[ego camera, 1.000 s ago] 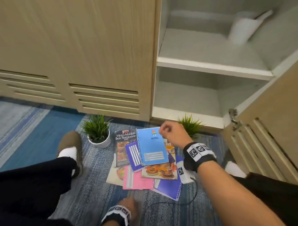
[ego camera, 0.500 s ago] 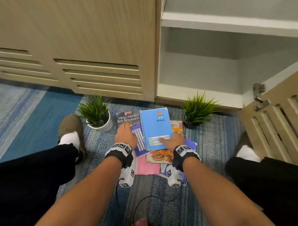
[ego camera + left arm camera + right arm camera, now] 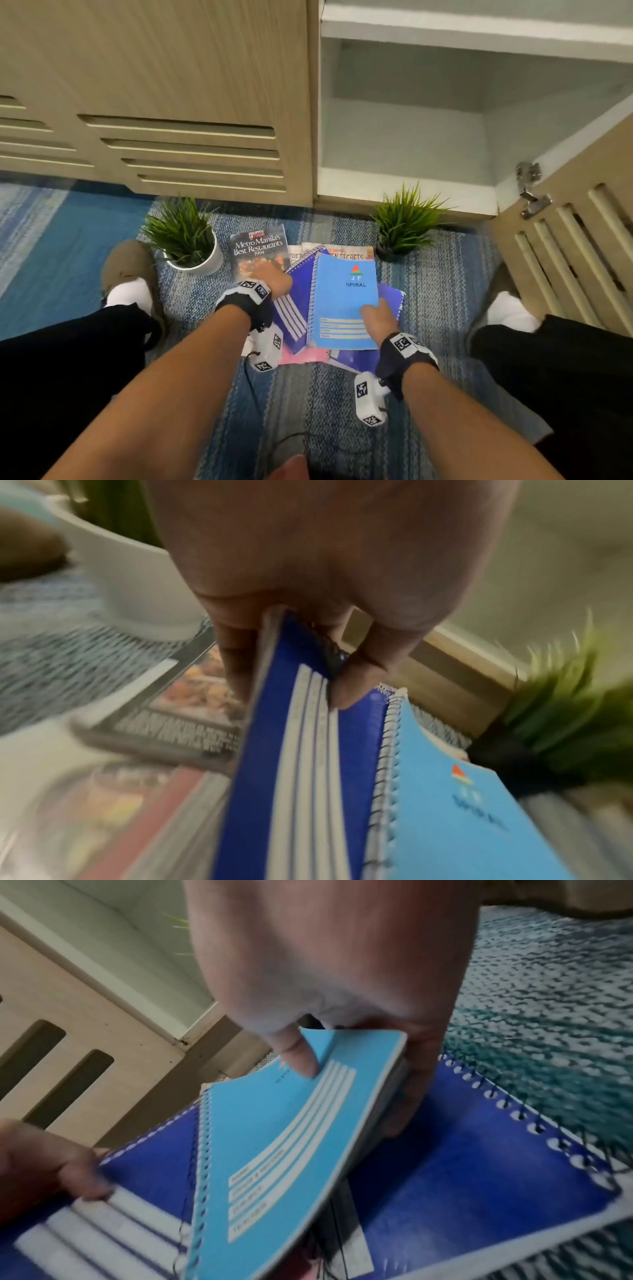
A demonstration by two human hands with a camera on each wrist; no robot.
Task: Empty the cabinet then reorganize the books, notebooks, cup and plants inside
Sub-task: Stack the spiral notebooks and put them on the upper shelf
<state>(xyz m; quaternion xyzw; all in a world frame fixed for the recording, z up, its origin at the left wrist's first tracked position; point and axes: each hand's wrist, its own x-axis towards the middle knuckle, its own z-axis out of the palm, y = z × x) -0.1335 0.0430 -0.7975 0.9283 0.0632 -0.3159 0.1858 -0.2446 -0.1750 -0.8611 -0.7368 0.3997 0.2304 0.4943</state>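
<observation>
On rug before open cabinet, R hand pinches light-blue spiral notebook at its lower-right corner, L hand pinches dark-blue notebook beside it.

Carpet, shoes and trousers at floor level

A blue striped woven carpet covers the floor, with a plain blue band at the left. A brown shoe with a white sock rests on it at the left, another white sock at the right. Black trouser legs fill both near corners, and a black cable trails across the near carpet.
</observation>
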